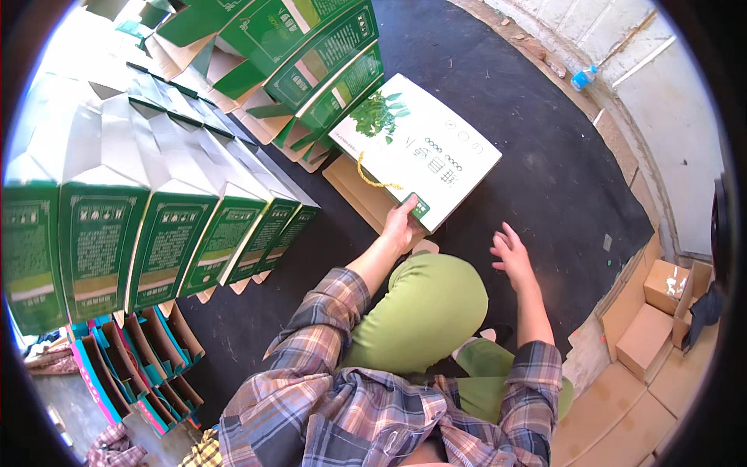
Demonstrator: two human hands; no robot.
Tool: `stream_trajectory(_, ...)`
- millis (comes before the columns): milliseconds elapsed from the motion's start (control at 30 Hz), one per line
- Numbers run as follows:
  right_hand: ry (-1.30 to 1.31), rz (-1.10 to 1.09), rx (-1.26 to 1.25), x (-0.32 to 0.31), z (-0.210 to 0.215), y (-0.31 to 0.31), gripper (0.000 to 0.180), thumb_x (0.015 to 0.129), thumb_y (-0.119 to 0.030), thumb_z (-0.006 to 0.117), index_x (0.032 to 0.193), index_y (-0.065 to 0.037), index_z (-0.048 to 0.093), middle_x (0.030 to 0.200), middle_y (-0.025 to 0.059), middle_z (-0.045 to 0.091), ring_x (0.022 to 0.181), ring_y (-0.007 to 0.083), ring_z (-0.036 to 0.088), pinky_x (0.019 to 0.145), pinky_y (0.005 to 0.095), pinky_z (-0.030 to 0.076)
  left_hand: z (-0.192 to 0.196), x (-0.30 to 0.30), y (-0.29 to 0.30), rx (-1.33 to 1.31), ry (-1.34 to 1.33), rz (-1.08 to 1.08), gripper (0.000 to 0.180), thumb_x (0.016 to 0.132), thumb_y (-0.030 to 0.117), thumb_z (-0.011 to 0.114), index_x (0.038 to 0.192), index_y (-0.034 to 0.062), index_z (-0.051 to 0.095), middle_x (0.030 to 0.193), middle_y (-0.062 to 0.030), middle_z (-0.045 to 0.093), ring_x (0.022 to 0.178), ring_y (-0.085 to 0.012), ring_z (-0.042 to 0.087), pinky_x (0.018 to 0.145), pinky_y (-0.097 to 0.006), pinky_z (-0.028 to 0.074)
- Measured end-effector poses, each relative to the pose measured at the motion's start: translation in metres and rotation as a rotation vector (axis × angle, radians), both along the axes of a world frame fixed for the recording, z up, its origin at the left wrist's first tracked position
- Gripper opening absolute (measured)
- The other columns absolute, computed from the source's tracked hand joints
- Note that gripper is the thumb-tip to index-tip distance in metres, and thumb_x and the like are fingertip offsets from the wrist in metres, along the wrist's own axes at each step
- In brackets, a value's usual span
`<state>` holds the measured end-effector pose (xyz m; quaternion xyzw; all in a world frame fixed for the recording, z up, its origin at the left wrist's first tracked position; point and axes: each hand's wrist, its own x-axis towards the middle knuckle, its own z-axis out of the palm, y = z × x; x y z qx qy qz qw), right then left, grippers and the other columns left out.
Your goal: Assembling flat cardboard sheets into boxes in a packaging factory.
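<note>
The left hand (399, 223) is clamped on the near edge of a white rectangular cardboard gift box (455, 144) printed with green leaves, its thumb lying over the top face just beside a small dark green printed patch and its other fingers largely out of sight. The gift box extends forward and to the right from that grip, ahead of the bent knee in olive-green trousers (424, 311), over a black floor mat (560, 167); whether its underside rests flat there, I cannot tell. A twisted yellow rope handle (373, 179) lies along its left side, near the left hand, and a flat brown cardboard surface (356, 187) shows below that side. The right hand (510, 253) is empty, its fingers loosely spread above the mat, apart from the left hand and to the right of the gift box's near corner without touching it. Well to the left of both hands stands a row of green-and-white cartons (183, 249), while a stack of green printed cartons (327, 82) rises just beside the gift box's far left corner.
</note>
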<state>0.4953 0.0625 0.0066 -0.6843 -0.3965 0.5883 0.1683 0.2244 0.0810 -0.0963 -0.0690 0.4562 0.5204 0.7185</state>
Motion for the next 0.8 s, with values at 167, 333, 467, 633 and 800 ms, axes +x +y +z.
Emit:
stream_trajectory(167,0.162,-0.041,-0.074,-0.065,-0.029,0.053,0.081,0.092,-0.038,0.056,0.152,-0.021,0.003,0.154,0.0120,0.023,0.118,0.0338,0.052,0.084,0.0429,0.051,0.004,0.000,-0.006,-0.002,0.022,0.063,0.046,0.090,0.031,0.063,0.126,0.0047,0.049,0.116,-0.0086,0.058,0.106,-0.0229,0.057,0.089,-0.048,0.050)
stream_trajectory(333,0.212,-0.016,-0.011,-0.098,-0.035,0.074,0.075,0.095,-0.036,0.051,0.152,-0.025,0.002,0.153,0.0084,0.027,0.105,0.0272,0.058,0.076,0.0380,0.053,0.021,-0.005,-0.003,0.036,0.009,0.082,0.050,0.091,0.025,0.063,0.130,0.0016,0.042,0.122,-0.0093,0.054,0.111,-0.0226,0.055,0.095,-0.045,0.047)
stream_trajectory(467,0.232,-0.089,0.013,-0.106,-0.040,0.077,0.073,0.096,-0.033,0.051,0.152,-0.025,0.005,0.150,0.0079,0.033,0.096,0.0229,0.061,0.073,0.0354,0.053,0.018,-0.009,0.005,0.089,0.026,0.080,0.051,0.091,0.021,0.061,0.130,-0.0015,0.037,0.122,-0.0117,0.053,0.110,-0.0241,0.056,0.094,-0.047,0.048)
stream_trajectory(633,0.217,-0.096,-0.033,-0.107,-0.047,0.081,0.068,0.097,-0.025,0.048,0.152,-0.025,0.008,0.148,0.0072,0.037,0.094,0.0206,0.063,0.072,0.0345,0.054,0.009,-0.015,0.003,0.051,0.114,0.005,0.050,0.091,0.022,0.061,0.129,0.0012,0.038,0.119,-0.0096,0.054,0.107,-0.0217,0.056,0.091,-0.047,0.049)
stream_trajectory(800,0.209,-0.076,-0.090,-0.118,-0.055,0.086,0.066,0.097,-0.018,0.045,0.152,-0.026,0.009,0.148,0.0061,0.036,0.100,0.0209,0.062,0.076,0.0361,0.053,-0.005,-0.023,0.007,0.030,0.165,0.045,0.048,0.091,0.021,0.062,0.129,0.0036,0.039,0.120,-0.0081,0.053,0.109,-0.0206,0.055,0.090,-0.048,0.049)
